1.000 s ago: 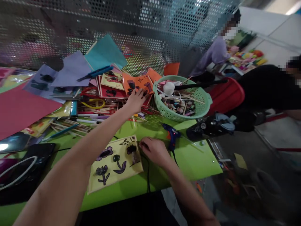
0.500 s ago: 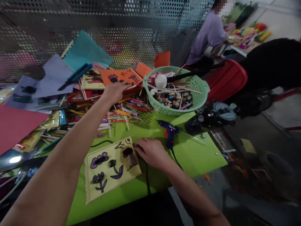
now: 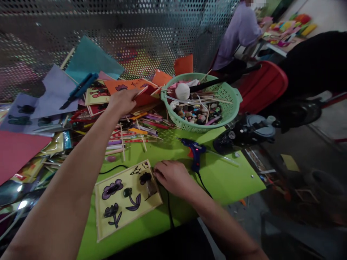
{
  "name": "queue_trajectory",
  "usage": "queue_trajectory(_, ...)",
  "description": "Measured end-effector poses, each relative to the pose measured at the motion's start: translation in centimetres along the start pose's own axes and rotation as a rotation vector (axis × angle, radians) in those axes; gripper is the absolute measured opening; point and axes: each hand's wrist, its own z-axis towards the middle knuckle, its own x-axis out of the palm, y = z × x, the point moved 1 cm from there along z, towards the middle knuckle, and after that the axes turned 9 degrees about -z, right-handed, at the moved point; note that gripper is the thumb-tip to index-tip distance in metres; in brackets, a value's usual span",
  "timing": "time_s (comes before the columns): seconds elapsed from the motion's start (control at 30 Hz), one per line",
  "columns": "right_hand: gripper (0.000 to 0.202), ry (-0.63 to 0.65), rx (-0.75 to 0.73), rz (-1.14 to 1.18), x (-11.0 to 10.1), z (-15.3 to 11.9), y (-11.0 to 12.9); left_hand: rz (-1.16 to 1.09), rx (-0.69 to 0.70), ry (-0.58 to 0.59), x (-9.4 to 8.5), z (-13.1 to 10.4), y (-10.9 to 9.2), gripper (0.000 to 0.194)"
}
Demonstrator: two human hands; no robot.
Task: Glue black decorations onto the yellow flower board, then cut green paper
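My left hand [image 3: 123,103] reaches over the pile at the back, its fingers closed on a stick-edged orange card [image 3: 111,86] with dark drawings. Near the front of the green table [image 3: 222,187] lies a yellow card [image 3: 121,198] with a pale stick frame, decorated with flowers, a tree and dark stones. My right hand [image 3: 173,178] rests at that card's upper right corner, fingers curled together; what is under them is hidden. A blue glue gun [image 3: 195,153] lies just right of this hand.
A green basket [image 3: 187,124] of stones and sticks stands behind the glue gun, beside a black bottle-like object [image 3: 227,139]. Pens, sticks and coloured papers [image 3: 92,57] are heaped at the left, with blue scissors [image 3: 81,88]. A person [image 3: 238,32] in purple sits beyond.
My left hand has gone from lying spread on the orange card to gripping it, and the card is now tilted. My right hand has stayed by the yellow card's corner.
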Motion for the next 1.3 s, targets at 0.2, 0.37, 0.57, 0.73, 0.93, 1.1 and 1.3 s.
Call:
queue_trajectory(0.2, 0.021, -0.055, -0.059, -0.004, 0.2, 0.1, -0.1, 0.006, -0.009, 0.013, -0.1, 0.4, -0.5, 0.054)
queue_trajectory(0.37, 0.019, -0.088, -0.064, -0.025, 0.3, 0.1, -0.3, 0.024, -0.074, 0.02, 0.0, 1.3, 0.1, 0.06)
queue_trajectory(0.57, 0.021, -0.111, -0.085, -0.024, 0.4, 0.0, -0.4, 0.029, -0.049, 0.029, 0.6, 1.8, 0.6, 0.063)
queue_trajectory(0.73, 0.02, -0.119, -0.105, -0.024, 0.4, 0.3, -0.1, 0.056, 0.129, 0.077, 2.6, 1.4, 0.8, 0.066)
queue_trajectory(0.93, 0.023, -0.15, -0.21, 0.026, -3.2, -2.5, 0.9, 0.03, 0.211, 0.306, 2.1, 1.2, 0.8, 0.088)
queue_trajectory(1.1, 0.019, -0.149, -0.243, 0.178, -6.5, -7.6, -1.1, -0.125, 0.108, 0.138, -3.2, 2.2, -2.0, 0.065)
queue_trajectory(1.3, 0.019, -0.333, 0.128, 0.5, -2.6, -11.8, -6.5, -0.163, 0.352, 0.059, -4.4, 6.5, -10.0, 0.076)
